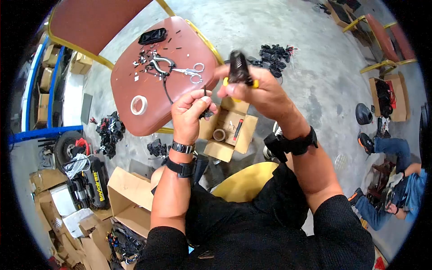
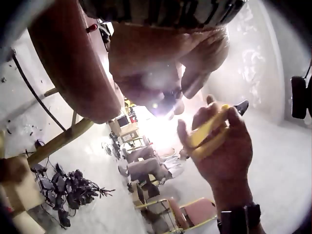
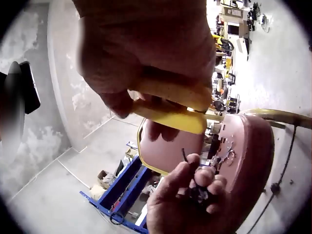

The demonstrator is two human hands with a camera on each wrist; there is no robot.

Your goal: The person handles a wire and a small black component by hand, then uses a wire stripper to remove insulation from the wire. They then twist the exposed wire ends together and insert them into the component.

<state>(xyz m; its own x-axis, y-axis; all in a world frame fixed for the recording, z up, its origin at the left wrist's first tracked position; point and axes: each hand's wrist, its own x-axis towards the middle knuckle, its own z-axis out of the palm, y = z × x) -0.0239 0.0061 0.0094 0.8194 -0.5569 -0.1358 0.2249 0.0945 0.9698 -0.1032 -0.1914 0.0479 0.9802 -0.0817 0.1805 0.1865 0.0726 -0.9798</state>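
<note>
My left hand (image 1: 186, 119) pinches a thin black cable (image 1: 205, 91), its short end sticking up past the fingertips. A small dark piece (image 1: 206, 114) shows under those fingers; the right wrist view has the same cable end (image 3: 184, 155) upright above the thumb. Beside it, my right hand (image 1: 267, 92) grips a tool with yellow handles (image 3: 170, 119) and a black ribbed head (image 1: 240, 67), blurred in the head view. Cable and tool are apart. On the red chair seat (image 1: 193, 42) lie scissors (image 1: 192, 72), grey-handled pliers (image 1: 157, 65), a tape roll (image 1: 138, 105) and black scraps.
An open cardboard box (image 1: 220, 150) with a second tape roll and a red-black pen stands below my hands. Bundles of black cables (image 1: 274, 56) lie on the floor. A black pouch (image 1: 152, 36) rests on the seat. Another person (image 1: 400, 189) sits at right.
</note>
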